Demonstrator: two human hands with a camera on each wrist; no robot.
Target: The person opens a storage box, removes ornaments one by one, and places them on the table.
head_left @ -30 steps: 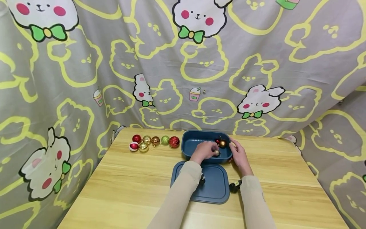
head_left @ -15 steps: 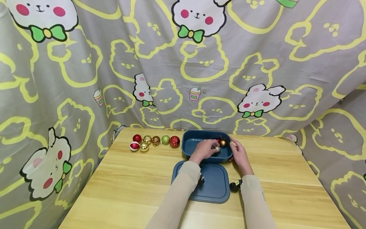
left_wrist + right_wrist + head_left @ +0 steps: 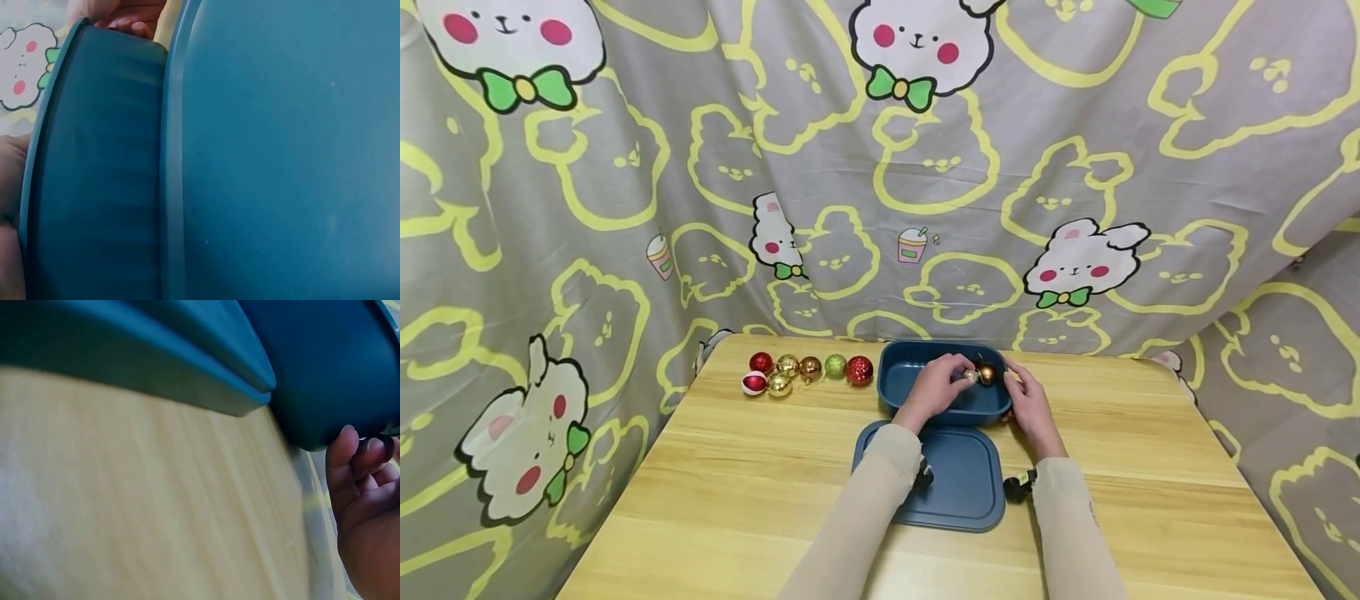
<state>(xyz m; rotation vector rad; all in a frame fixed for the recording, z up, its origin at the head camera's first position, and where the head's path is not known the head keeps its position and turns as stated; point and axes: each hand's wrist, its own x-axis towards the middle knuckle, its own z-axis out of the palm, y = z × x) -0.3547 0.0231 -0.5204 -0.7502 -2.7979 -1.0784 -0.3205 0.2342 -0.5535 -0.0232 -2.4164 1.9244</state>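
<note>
My left hand (image 3: 934, 387) reaches into a deep blue rectangular box (image 3: 973, 417) and pinches a small pale gold bauble (image 3: 972, 377) at its fingertips. Right beside that is a copper bauble (image 3: 987, 374) at the box's right end; the small red one near it is now almost wholly hidden by the left hand. With my right hand (image 3: 1032, 410) I grip the box's right end. The right wrist view shows this hand's fingers (image 3: 342, 456) against the box wall (image 3: 337, 369). In the left wrist view, the box's front wall (image 3: 100, 150) covers most of the left hand.
The blue lid (image 3: 962, 483) lies flat on the wooden table (image 3: 737, 483), just in front of the box. Left of the box stands a group of several baubles, among them a green one (image 3: 836, 366) and a glittery red one (image 3: 860, 371). A patterned curtain (image 3: 820, 167) hangs behind.
My left hand has shifted toward the back of the box, carrying the pale gold bauble from near the front wall up beside the copper one. The right hand keeps its place.
</note>
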